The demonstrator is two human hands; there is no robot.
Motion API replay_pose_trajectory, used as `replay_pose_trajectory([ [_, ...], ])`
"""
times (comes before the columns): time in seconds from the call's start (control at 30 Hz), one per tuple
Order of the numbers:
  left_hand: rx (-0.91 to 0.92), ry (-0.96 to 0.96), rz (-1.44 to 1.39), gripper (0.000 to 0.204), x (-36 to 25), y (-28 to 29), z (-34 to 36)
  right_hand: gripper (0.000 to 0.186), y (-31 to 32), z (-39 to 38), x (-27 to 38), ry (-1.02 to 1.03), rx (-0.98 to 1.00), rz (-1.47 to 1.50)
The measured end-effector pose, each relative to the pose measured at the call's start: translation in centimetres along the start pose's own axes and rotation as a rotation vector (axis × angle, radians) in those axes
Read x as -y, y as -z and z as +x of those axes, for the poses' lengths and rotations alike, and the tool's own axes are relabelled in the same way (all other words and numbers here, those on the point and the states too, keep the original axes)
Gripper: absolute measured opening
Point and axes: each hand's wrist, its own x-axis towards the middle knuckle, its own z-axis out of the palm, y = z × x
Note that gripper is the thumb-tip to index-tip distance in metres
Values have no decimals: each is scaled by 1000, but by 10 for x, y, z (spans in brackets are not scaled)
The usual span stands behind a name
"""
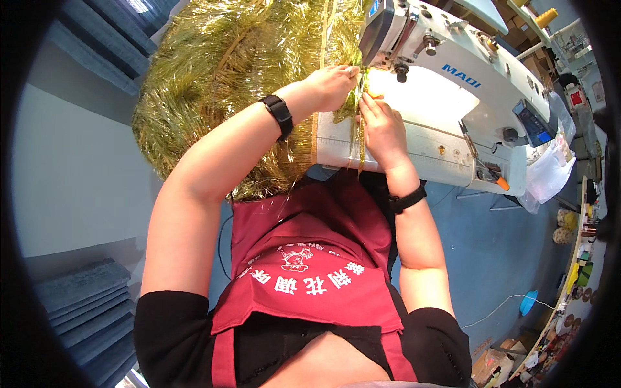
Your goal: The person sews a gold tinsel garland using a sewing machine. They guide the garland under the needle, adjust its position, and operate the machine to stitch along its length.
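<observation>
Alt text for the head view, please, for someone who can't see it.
A person's left hand and right hand are close together at gold tinsel material, by the head of a white sewing machine. The material heaps up to the machine's left; the person wears a maroon apron.

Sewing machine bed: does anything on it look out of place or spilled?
No spill shows. An orange-handled tool lies aslant near the right front corner of the white bed, where it might get knocked off.

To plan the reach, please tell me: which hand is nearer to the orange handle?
Right: the right hand is up-left of the orange handle; the left hand is farther left.
</observation>
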Motion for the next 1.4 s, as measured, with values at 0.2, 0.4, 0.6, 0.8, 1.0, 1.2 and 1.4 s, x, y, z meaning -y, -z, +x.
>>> replay_pose_trajectory([
  [0.2,73,111,-58,40,-3,8,1,37,7,3,4,-74,58,148],
  [0.4,28,-8,195,38,17,26,-42,41,21,2,35,-43,-3,310],
  [0.6,-28,76,-53,45,3,45,-109,55,47,-10,75,-126,-79,979],
  [0.8,-476,137,-556,36,-60,29,-151,47,71,-36,90,-27,-77,985],
  [1.0,-276,446,-1577,26,-93,0,-151,34,83,-61,92,64,-129,785],
  [1.2,-99,358,-2465,31,-104,-10,-107,36,91,-79,85,181,-83,599],
  [1.4,-281,469,-2455,15,-98,-13,-97,33,107,-103,12,101,-92,150],
])
